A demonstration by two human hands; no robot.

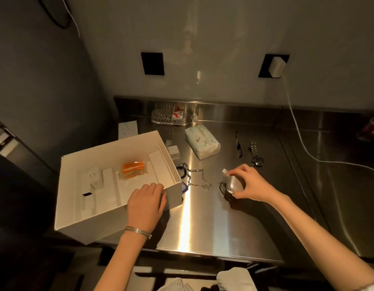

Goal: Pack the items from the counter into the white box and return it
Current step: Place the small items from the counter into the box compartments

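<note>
Your left hand (147,203) grips the near right corner of the white box (87,223), fingers curled over its wall. Much of the box appears to overhang the left edge of the steel counter (224,217) — release it and it may tip off. Your right hand (252,183) pinches a small silver case (234,184) by its sides, over a dark bangle (222,190). The smooth shell could slip, or drag the bangle along. The chain necklace (199,179), just beside the box, may snag — lift it clear.

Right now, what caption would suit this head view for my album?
Left hand holds the white box by its corner while the right hand holds a small silver object at the steel counter.
</note>
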